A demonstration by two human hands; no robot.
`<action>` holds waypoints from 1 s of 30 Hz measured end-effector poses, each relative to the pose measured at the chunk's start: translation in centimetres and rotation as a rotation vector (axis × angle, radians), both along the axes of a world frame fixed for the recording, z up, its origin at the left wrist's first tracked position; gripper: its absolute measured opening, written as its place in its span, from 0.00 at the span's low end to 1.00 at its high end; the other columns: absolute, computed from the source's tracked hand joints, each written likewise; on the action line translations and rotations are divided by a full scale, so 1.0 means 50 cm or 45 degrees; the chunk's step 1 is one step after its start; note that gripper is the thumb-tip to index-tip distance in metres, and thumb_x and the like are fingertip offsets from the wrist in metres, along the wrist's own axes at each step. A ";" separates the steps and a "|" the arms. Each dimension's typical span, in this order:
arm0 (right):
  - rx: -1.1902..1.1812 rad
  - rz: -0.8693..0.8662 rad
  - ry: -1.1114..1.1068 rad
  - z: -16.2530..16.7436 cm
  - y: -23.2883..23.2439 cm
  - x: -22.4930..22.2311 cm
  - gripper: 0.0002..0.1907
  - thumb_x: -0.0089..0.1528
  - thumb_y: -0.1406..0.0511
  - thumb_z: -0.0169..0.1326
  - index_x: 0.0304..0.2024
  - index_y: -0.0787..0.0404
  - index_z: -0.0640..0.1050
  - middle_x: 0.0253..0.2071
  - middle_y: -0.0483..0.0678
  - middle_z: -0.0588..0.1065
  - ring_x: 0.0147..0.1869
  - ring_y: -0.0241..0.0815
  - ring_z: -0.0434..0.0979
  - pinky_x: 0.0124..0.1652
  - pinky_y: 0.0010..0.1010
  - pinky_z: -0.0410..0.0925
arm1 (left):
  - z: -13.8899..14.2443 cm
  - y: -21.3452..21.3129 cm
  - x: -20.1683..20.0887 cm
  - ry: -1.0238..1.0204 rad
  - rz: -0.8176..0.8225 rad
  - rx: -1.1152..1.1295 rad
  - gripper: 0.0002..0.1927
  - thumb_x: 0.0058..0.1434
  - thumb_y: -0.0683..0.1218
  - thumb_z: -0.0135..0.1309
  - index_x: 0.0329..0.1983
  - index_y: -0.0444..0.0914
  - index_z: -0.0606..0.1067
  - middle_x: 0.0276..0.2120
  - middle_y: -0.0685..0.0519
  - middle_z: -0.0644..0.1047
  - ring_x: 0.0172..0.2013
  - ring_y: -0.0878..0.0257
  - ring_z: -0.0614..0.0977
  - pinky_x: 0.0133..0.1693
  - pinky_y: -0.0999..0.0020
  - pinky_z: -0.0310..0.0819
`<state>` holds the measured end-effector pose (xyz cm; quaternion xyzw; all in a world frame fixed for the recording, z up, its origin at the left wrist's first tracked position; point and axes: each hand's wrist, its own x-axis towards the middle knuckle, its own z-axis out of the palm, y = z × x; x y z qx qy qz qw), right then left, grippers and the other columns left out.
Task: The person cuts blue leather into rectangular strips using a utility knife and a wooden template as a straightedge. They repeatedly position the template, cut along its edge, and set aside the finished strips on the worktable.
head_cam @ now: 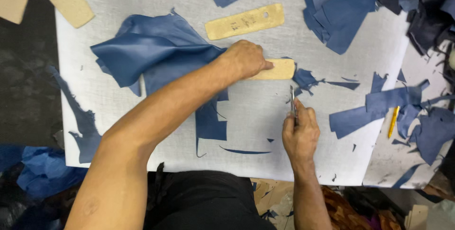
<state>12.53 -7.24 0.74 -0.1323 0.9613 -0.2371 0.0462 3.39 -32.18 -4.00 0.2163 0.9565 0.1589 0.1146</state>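
Blue leather (156, 54) is lying crumpled at ten o'clock while my left hand (244, 59) is pressing flat on a tan cardboard template (277, 69); my right hand (300, 133) is gripping a thin metal blade (292, 101).

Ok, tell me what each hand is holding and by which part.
Right hand grips a thin knife by its handle, blade up. Left hand presses down one end of a tan template.

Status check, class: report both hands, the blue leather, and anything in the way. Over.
Left hand pressing tan template onto blue leather. Right hand gripping knife, blade up near template's end. Leather scraps beside the template.
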 end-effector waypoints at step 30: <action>-0.105 -0.243 -0.042 -0.057 -0.080 -0.093 0.15 0.61 0.62 0.64 0.42 0.68 0.78 0.34 0.58 0.79 0.35 0.54 0.81 0.37 0.42 0.71 | 0.029 -0.102 0.060 0.442 0.579 0.266 0.15 0.65 0.40 0.54 0.55 0.41 0.76 0.45 0.39 0.75 0.43 0.45 0.81 0.43 0.51 0.76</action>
